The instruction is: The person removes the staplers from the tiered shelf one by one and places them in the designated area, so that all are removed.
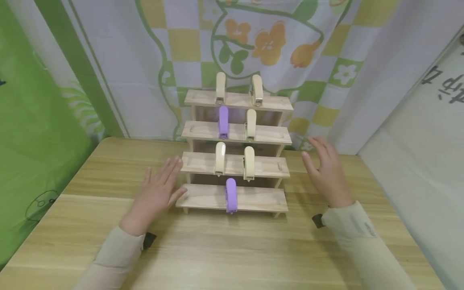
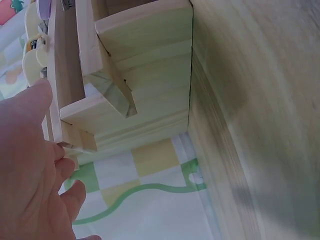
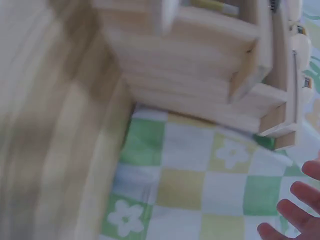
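Observation:
A wooden tiered rack [image 1: 261,197] stands on the table with staplers on its steps. Two cream staplers, the left one [image 1: 220,88] and the right one [image 1: 257,89], sit on the top step. Below them are a purple stapler [image 1: 223,122] and a cream stapler [image 1: 250,125]. The third step bears two more cream ones, and a purple stapler [image 1: 231,195] lies on the lowest. My left hand [image 1: 156,197], fingers extended, is at the rack's left edge. To the right of the rack, my right hand [image 1: 326,173] hovers apart from it with fingers spread. Neither hand holds anything.
The wooden table [image 1: 224,253] carries the rack near its back edge. Behind hangs a checked, flowered curtain [image 1: 185,44]. Green cloth [image 1: 36,141] hangs at the left, and a white panel with dark writing [image 1: 420,121] stands along the right.

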Demonstrator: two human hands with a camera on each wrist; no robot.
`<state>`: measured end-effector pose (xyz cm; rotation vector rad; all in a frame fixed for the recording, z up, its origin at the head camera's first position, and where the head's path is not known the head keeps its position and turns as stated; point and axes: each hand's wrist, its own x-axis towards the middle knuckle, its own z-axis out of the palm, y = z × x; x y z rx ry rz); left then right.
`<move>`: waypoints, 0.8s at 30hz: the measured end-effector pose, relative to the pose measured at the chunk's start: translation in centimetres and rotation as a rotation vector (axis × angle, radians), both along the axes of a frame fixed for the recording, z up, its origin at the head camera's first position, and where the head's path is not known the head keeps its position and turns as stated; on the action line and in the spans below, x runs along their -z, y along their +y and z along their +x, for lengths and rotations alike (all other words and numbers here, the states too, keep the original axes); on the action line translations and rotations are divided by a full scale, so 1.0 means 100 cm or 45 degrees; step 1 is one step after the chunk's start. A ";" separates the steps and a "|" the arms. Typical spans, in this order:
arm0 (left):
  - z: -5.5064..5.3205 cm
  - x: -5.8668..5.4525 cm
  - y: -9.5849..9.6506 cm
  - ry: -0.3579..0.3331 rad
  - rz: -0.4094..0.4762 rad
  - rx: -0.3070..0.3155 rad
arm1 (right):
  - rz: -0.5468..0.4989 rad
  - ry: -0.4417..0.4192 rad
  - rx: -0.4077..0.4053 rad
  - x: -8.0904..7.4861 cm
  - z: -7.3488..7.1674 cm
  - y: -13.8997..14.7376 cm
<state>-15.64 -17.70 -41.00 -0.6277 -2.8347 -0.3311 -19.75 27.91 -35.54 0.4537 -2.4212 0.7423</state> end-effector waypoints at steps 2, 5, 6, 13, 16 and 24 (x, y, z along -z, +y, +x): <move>0.001 -0.001 0.000 0.004 0.002 -0.001 | -0.058 0.045 -0.020 -0.006 -0.005 -0.006; 0.002 -0.003 0.000 0.006 0.007 0.004 | -0.128 0.120 -0.047 -0.016 -0.012 -0.017; 0.002 -0.003 0.000 0.008 0.009 0.008 | -0.151 0.134 -0.053 -0.020 -0.014 -0.021; 0.002 -0.006 0.001 0.045 -0.001 0.024 | -0.327 0.031 -0.130 -0.051 -0.031 -0.048; 0.001 -0.006 0.002 0.044 -0.018 0.027 | -0.384 -0.029 -0.164 -0.061 -0.041 -0.058; 0.001 -0.005 0.003 0.025 -0.022 0.020 | -0.422 -0.144 -0.157 -0.079 -0.065 -0.078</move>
